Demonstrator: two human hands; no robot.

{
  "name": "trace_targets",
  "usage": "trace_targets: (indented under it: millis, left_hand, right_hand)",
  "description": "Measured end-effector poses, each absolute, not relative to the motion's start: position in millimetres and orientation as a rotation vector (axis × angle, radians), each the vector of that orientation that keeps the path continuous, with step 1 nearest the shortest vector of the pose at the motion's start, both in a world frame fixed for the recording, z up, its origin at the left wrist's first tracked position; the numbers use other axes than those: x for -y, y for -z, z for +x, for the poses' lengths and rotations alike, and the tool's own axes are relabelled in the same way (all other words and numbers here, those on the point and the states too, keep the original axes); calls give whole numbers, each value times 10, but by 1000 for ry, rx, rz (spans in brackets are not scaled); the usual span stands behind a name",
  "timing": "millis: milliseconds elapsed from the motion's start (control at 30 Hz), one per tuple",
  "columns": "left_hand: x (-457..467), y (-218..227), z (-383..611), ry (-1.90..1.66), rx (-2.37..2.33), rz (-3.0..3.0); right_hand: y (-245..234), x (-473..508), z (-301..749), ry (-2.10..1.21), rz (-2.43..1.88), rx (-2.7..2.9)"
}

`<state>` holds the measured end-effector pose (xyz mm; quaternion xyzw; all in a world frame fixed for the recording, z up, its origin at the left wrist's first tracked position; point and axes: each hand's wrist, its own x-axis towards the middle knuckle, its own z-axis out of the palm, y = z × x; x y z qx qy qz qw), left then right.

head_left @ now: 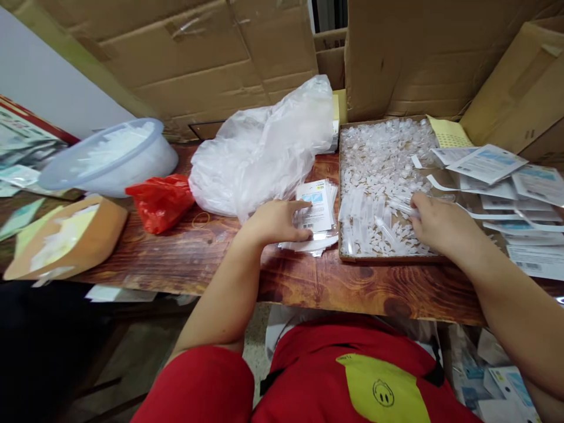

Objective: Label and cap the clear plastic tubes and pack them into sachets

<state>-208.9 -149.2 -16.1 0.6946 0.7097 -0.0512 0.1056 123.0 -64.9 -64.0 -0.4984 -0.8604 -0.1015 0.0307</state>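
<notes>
My left hand (275, 223) rests on the left side of a small stack of printed cards (318, 205), thumb and forefinger apart on it. Clear plastic sleeves and white paper edges stick out under the cards. Over a shallow cardboard tray (392, 259), my right hand (436, 226) has its fingers closed on a clear plastic tube (400, 204); part of the tube is hidden by the fingers. Many small white and clear plastic pieces (379, 153) fill the tray. Several longer clear tubes (359, 220) lie side by side at its front left.
Packed cards (489, 167) are piled right of the tray. A crumpled clear plastic bag (264, 153), a red bag (161, 202), a bluish tub (132, 167) and an orange container (99, 235) stand leftward on the wooden table (176, 264). Large cardboard boxes (176, 59) line the back.
</notes>
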Motion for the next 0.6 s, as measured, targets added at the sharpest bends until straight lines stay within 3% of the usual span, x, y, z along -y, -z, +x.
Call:
trace_targets:
  millis: [367,600]
  left_hand:
    - [1498,311,-1944,192,-2105,2254]
    - [1454,350,-1960,-366,-2278,2023]
  right_hand:
    - [620,632,1238,253,-1346,2415]
    - [534,649,1284,55,-1207,2180]
